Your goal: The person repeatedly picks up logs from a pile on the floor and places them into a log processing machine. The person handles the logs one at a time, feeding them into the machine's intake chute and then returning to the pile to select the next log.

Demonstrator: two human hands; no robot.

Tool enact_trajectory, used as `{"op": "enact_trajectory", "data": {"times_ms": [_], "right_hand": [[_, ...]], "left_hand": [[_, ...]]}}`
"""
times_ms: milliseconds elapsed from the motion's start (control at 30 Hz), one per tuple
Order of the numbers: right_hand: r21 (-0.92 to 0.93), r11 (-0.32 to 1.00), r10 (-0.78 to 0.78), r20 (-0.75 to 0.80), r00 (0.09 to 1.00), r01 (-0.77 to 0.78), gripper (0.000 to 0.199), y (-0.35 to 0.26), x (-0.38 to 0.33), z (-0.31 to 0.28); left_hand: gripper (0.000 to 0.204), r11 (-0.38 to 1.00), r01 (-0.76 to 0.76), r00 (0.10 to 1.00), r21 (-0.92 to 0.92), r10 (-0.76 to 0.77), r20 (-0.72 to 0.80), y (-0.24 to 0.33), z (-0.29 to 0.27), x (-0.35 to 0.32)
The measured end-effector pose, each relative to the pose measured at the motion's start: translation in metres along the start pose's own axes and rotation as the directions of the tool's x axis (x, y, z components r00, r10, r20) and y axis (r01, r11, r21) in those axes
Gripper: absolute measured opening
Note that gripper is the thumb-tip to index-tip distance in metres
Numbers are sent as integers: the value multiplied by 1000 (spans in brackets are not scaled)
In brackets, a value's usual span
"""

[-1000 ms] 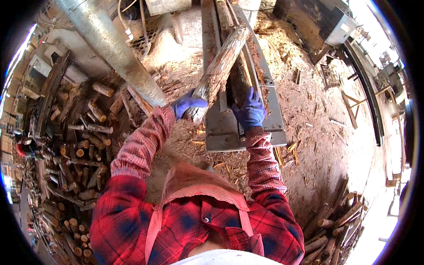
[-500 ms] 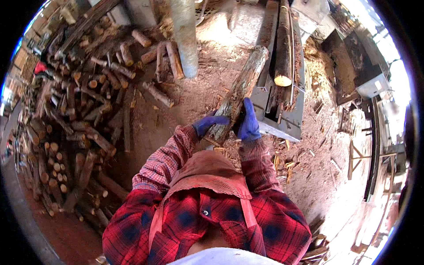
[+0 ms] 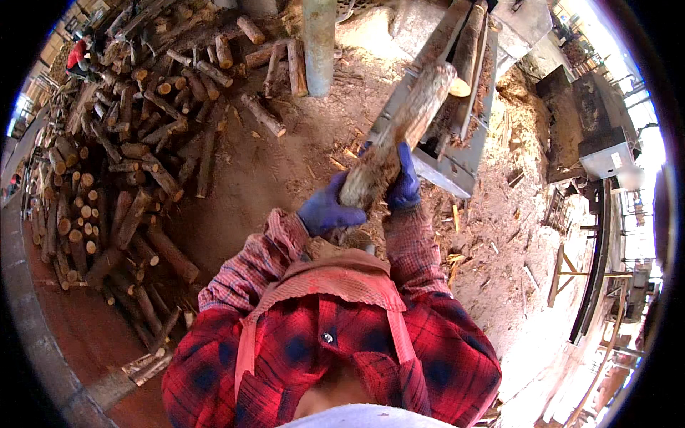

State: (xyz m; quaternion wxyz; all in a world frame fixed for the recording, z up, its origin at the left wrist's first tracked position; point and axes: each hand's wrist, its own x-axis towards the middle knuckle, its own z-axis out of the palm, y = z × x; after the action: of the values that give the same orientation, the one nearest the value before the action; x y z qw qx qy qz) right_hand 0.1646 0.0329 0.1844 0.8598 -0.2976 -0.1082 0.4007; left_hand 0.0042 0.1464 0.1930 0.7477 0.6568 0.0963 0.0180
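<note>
I hold a long bark-covered log (image 3: 399, 135) by its near end with both hands in blue gloves. My left hand (image 3: 325, 210) grips under the log's butt end. On the log's right side, my right hand (image 3: 405, 178) is clasped around it. The log slants up and away, its far end over a grey metal trough-like machine (image 3: 457, 164). A second, thinner log (image 3: 467, 50) lies in that trough. Red plaid sleeves and a pink apron fill the lower part of the view.
A big pile of cut logs (image 3: 121, 157) spreads over the left half of the ground. A grey steel post (image 3: 319, 43) stands at the top centre. Sawdust and bark chips (image 3: 492, 235) cover the ground at right. Metal boxes and frames (image 3: 599, 150) stand far right. A person in red (image 3: 77, 53) is at far upper left.
The view has swung left, so the log pile now fills the left side. Both hands have drawn the log back out of the trough and lifted its near end closer to my body.
</note>
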Motion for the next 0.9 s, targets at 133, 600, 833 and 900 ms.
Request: {"op": "enact_trajectory", "data": {"times_ms": [133, 600, 833, 900], "right_hand": [[72, 984, -147, -180, 973, 162, 45, -27, 15, -72], [-541, 653, -646, -34, 763, 529, 52, -209, -13, -55], [-674, 635, -630, -169, 758, 377, 53, -185, -56, -109], [-697, 588, -634, -82, 769, 410, 50, -180, -62, -112]], "left_hand": [[93, 785, -212, 944, 582, 318, -86, 23, 50, -1], [91, 514, -158, 867, 843, 480, -131, 4, 147, 161], [83, 439, 288, 951, 851, -25, -309, 0, 174, 213], [80, 455, 325, 946, 829, -153, -287, 24, 175, 228]]}}
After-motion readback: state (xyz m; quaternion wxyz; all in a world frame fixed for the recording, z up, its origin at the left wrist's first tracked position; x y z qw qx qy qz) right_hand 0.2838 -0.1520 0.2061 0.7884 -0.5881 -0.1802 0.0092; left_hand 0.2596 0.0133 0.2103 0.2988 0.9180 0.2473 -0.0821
